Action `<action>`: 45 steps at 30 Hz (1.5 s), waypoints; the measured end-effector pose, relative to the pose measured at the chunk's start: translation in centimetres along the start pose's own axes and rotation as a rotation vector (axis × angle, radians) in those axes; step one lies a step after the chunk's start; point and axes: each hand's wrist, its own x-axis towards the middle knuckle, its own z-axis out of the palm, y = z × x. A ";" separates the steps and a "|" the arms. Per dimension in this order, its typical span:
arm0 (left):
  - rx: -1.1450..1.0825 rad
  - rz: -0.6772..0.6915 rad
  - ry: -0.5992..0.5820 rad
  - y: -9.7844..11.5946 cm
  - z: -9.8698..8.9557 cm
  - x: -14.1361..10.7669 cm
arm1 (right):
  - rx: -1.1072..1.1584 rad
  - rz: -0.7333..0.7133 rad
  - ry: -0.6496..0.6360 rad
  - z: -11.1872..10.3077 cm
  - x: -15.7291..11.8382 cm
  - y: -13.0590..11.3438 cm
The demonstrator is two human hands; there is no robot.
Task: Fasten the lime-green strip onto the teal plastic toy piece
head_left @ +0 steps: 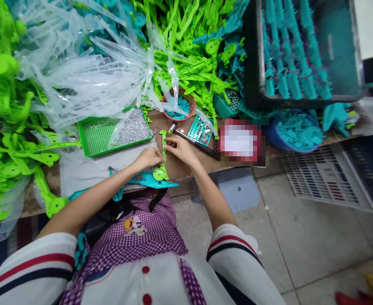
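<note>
Green part: a long lime-green plastic arm (163, 154) with a round disc at the near end, lying on the surface (180, 163) right at its front edge, pretty much dead centre in front of the person.
Left hand: left hand (148, 158) is curled against the left side of the strip around its middle, fingers closed in on it, looks like a pinch/steady grip.
Right hand: right hand (179, 148) is on the upper stretch of the same strip from the other side, fingertips pressed together on it. Can't tell if there's a tiny screw or rivet between them, too small.
Step in hand: my guess is fitting or lining up something small on the strip, mid-assembly, both hands busy holding it in place.
Next move calls for: I'd say keeping the strip pinned flat while one hand frees up, since the hammer (191, 139) lies just beyond the right hand, head near the strip's top end.
Close by: teal part (154, 181) under the disc end; green tray (116, 133) of small silvery bits to the left; red bowl (178, 106) of teal pieces behind.
Further out: heaps of green parts (5, 140), clear plastic bags (87, 72), a black crate (300, 55) of teal parts.
</note>
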 end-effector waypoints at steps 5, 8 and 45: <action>0.106 0.064 0.122 0.0 0.5 -1.5 | -0.089 0.143 0.221 1.6 -3.7 -1.6; 0.178 0.106 0.197 -0.2 1.1 -2.4 | -0.151 0.266 0.235 2.4 -4.5 -2.4; 0.847 0.423 0.125 0.7 2.6 -5.0 | -0.781 -0.113 -0.135 1.4 -3.7 -1.7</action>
